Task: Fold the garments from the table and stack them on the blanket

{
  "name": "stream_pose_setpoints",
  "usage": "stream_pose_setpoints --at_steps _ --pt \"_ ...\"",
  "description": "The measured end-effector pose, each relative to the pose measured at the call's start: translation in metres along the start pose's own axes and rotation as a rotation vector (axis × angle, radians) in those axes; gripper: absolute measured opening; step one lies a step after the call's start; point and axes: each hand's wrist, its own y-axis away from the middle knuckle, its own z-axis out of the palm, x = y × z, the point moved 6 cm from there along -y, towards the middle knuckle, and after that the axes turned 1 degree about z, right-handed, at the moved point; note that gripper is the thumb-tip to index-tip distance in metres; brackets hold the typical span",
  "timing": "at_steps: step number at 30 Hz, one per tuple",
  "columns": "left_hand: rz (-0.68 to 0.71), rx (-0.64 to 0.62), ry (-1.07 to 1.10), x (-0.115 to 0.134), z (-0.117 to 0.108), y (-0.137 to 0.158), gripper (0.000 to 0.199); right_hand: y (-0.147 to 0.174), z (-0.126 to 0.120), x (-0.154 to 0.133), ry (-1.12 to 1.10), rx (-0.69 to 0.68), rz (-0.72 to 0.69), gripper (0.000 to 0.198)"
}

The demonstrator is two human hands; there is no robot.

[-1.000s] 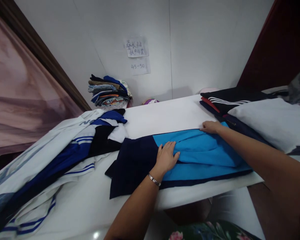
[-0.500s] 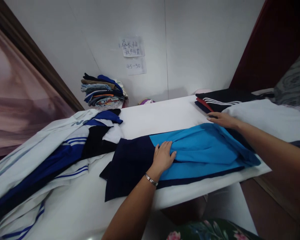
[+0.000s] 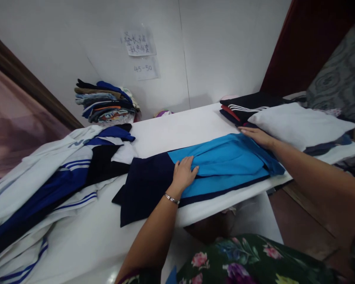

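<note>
A blue and navy garment (image 3: 225,156) lies partly folded on the white table, its navy part to the left and its bright blue part to the right. Flat on the blue cloth near the colour seam rests my left hand (image 3: 184,172), fingers stretched out, a bracelet on the wrist. My right hand (image 3: 257,136) is at the garment's far right edge, fingers extended, close to a stack of folded clothes (image 3: 248,104). Whether its fingertips press the cloth I cannot tell.
Loose white, blue and black clothes (image 3: 73,169) spread over the left of the white table (image 3: 177,124). A folded pile (image 3: 105,102) stands at the back left. A white folded garment (image 3: 301,124) lies at the right. Paper signs (image 3: 140,41) hang on the wall.
The view has shifted, so everything appears further left and slightly higher. My left hand stays on the blue cloth; my right hand remains by the garment's far right edge.
</note>
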Motion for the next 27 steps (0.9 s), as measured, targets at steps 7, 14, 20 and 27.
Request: stream_pose_setpoints --at_steps 7,14,20,27 --pt "0.011 -0.005 -0.006 0.000 0.000 -0.002 0.049 0.106 -0.051 0.011 -0.143 0.066 0.113 0.047" --pt "0.023 -0.005 -0.024 -0.002 0.001 -0.004 0.050 0.176 -0.038 0.064 0.020 0.022 0.009 0.063" --pt "0.030 -0.006 -0.041 -0.002 0.001 -0.004 0.050 0.155 -0.026 0.062 0.188 -0.003 -0.173 0.065" --pt "0.048 0.017 -0.040 -0.004 0.002 -0.005 0.049 0.145 -0.001 0.062 0.408 0.104 -0.311 0.050"
